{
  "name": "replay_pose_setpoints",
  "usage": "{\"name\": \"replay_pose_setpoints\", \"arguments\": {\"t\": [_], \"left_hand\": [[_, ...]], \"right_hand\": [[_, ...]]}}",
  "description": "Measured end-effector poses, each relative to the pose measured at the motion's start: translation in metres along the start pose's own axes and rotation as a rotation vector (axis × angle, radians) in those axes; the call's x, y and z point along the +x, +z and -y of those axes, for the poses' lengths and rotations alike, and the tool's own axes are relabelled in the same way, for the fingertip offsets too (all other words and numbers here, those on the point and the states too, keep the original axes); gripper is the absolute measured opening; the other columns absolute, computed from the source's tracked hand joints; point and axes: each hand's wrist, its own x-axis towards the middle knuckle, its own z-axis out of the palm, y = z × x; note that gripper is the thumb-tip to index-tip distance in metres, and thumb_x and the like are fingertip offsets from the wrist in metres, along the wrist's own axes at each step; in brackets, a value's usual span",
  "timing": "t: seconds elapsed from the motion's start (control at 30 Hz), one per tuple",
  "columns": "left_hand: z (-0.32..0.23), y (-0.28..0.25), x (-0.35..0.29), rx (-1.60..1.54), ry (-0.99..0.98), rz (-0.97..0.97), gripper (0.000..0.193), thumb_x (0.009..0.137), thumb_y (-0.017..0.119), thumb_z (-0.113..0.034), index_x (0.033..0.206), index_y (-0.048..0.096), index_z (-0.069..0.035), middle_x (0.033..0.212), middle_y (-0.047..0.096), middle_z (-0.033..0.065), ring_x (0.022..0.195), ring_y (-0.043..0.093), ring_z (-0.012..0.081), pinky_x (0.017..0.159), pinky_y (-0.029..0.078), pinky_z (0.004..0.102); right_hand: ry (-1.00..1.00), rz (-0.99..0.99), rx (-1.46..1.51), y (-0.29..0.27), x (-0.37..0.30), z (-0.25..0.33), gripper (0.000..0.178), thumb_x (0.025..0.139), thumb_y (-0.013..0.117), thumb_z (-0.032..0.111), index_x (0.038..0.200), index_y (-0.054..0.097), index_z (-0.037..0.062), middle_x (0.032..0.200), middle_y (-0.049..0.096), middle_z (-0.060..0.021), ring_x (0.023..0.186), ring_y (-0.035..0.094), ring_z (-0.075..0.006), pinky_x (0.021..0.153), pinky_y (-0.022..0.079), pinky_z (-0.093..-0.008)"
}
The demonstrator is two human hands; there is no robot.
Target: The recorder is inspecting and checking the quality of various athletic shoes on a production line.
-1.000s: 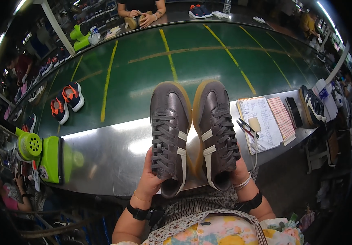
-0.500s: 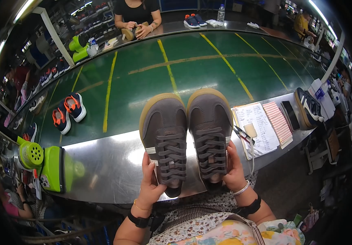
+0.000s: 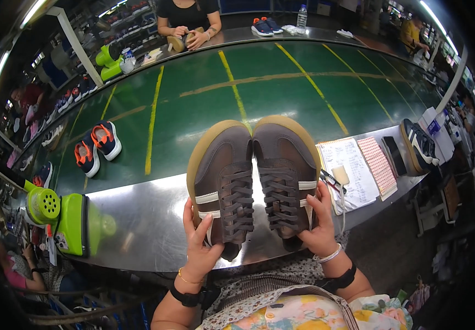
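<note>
A worker in a floral-print garment holds a pair of dark brown lace-up sneakers, trimmed with white stripes, over a steel worktop (image 3: 138,231) beside a green belt surface (image 3: 188,115) marked with yellow lines. The left hand (image 3: 200,246) is curled around the outer side and heel end of the left brown sneaker (image 3: 222,170), and the right hand (image 3: 321,234) is closed in the same way on the right brown sneaker (image 3: 286,170); neither grip spans the full shoe. The two shoes sit side by side, toes pointing away from the worker, uppers and laces in view, tan soles showing around the toes. Near the right hand, a spiral notebook (image 3: 357,184) carries a cream block (image 3: 340,175), with a pink-patterned sheet (image 3: 378,165), a black smartphone (image 3: 393,156) and a navy striped sneaker (image 3: 420,144) in a row beyond it. At left, a lime-green machine (image 3: 71,225) with a perforated round head stands on the worktop, and two navy-and-orange shoes (image 3: 106,140) rest on the green surface. Across the belt, a co-worker in a black top (image 3: 185,12) handles another shoe (image 3: 177,44), near a clear bottle (image 3: 302,19).
</note>
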Motion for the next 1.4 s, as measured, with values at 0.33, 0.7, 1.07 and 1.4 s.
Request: {"name": "replay_pose_setpoints", "arguments": {"t": [0.33, 0.7, 1.07, 1.4], "left_hand": [[-0.025, -0.007, 0.011, 0.336, -0.142, -0.032, 0.067, 0.054, 0.066, -0.002, 0.119, 0.054, -0.014, 0.140, 0.026, 0.0212, 0.127, 0.031, 0.0388, 0.103, 0.029, 0.0434], [-0.042, -0.008, 0.023, 0.623, -0.060, -0.031, 0.051, 0.053, 0.070, -0.007, 0.101, 0.053, -0.008, 0.131, 0.042, 0.0225, 0.111, 0.046, 0.0379, 0.093, 0.039, 0.0418], [-0.038, -0.004, 0.024, 0.772, -0.124, 0.162, 0.046, 0.055, 0.080, -0.018, 0.091, 0.054, -0.005, 0.128, 0.044, 0.0239, 0.106, 0.047, 0.0396, 0.089, 0.040, 0.0419], [-0.001, -0.055, 0.033, -0.089, -0.675, 0.042, 0.036, 0.086, 0.060, -0.024, 0.113, 0.050, -0.002, 0.110, 0.054, 0.0086, 0.095, 0.052, 0.0151, 0.084, 0.042, 0.0268]], "right_hand": [[0.071, 0.000, -0.320, 0.006, 0.011, 0.026, 0.065, 0.055, 0.064, -0.003, 0.117, 0.056, 0.0150, 0.136, 0.030, -0.0190, 0.125, 0.034, -0.0373, 0.103, 0.029, -0.0403], [0.090, 0.009, -0.562, 0.024, 0.017, 0.038, 0.042, 0.057, 0.069, 0.005, 0.094, 0.050, 0.0076, 0.128, 0.040, -0.0230, 0.109, 0.045, -0.0389, 0.094, 0.034, -0.0420], [0.109, 0.212, -0.678, 0.038, 0.023, 0.044, 0.040, 0.059, 0.077, 0.011, 0.090, 0.051, 0.0066, 0.125, 0.042, -0.0223, 0.107, 0.046, -0.0376, 0.088, 0.037, -0.0430], [0.629, 0.084, -0.022, 0.012, 0.035, 0.012, 0.025, 0.092, 0.050, 0.021, 0.108, 0.050, 0.0021, 0.096, 0.056, -0.0065, 0.083, 0.051, -0.0107, 0.071, 0.044, -0.0259]]}}
